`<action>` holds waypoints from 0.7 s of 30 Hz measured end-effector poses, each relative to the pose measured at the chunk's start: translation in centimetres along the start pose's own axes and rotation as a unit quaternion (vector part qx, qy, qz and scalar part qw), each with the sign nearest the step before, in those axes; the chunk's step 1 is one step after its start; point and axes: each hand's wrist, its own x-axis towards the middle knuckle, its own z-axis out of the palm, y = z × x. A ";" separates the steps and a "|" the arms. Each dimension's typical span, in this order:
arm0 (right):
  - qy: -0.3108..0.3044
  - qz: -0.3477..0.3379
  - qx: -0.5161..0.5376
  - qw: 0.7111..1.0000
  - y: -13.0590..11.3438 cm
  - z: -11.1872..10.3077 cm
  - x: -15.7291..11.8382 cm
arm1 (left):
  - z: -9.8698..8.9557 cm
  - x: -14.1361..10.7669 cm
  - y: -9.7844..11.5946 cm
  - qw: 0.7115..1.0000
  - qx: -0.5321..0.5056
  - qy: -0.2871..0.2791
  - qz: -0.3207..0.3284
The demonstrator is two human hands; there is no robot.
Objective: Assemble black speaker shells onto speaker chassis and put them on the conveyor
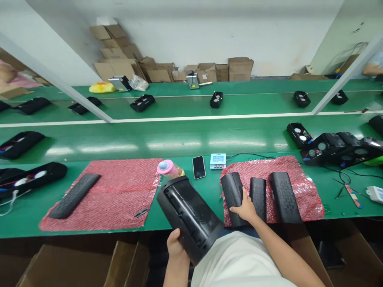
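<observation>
The left hand (177,244) grips a black case (191,217) near its lower end, the thumb pressed on the outer edge and the fingers mostly hidden underneath; the case is held tilted, its far end pointing up and away to the left, with a perforated patch facing up. The right hand (247,207) clasps a black cover (231,191), thumb across its face and fingers at its right edge; whether the cover is lifted off the red bubble wrap (308,195) beneath cannot be told. Just right of that grip lies a narrow cover (259,193), and farther right a wide cover (284,195) with a pattern of raised marks. Beyond and between the two grips sit a dark-screened phone (199,167) and a small pale-blue meter (218,160) with a lit display; red lettering runs along the meter's top edge and more marks its lower front, all too small to read. Just beyond the held case a pink-topped bottle (167,167) lies tipped. Well left of the left grip, a second sheet of red bubble wrap (119,187) carries a long black cover (76,195) and a small grey part (141,213). Far ahead of both grips, a grey box (192,79) bears a yellow label, its print unreadable, with cardboard boxes (241,69) behind it.
</observation>
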 end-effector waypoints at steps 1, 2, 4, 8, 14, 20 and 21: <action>-0.017 0.000 0.072 0.997 0.3 -0.5 0.3 | 0.7 0.6 0.3 0.992 0.113 0.044 0.046; -0.046 0.004 0.154 0.987 0.6 -1.1 0.5 | 1.7 1.3 0.7 0.961 0.241 0.097 0.099; -0.122 0.019 0.298 0.947 1.0 -3.0 1.0 | 4.3 3.0 1.6 0.860 0.430 0.195 0.193; -0.023 -0.058 0.332 0.941 0.7 -8.4 2.2 | 10.4 7.3 3.7 0.717 0.578 0.289 0.262; 0.109 -0.145 0.349 0.919 -1.2 -18.2 8.5 | 17.4 15.9 5.3 0.711 0.600 0.244 0.275; 0.154 -0.101 0.244 0.952 -2.4 -23.2 22.1 | 21.7 28.3 4.9 0.489 0.816 0.247 0.183; 0.136 -0.087 0.255 0.953 -2.7 -23.5 24.6 | 22.0 30.9 4.9 0.480 0.829 0.241 0.156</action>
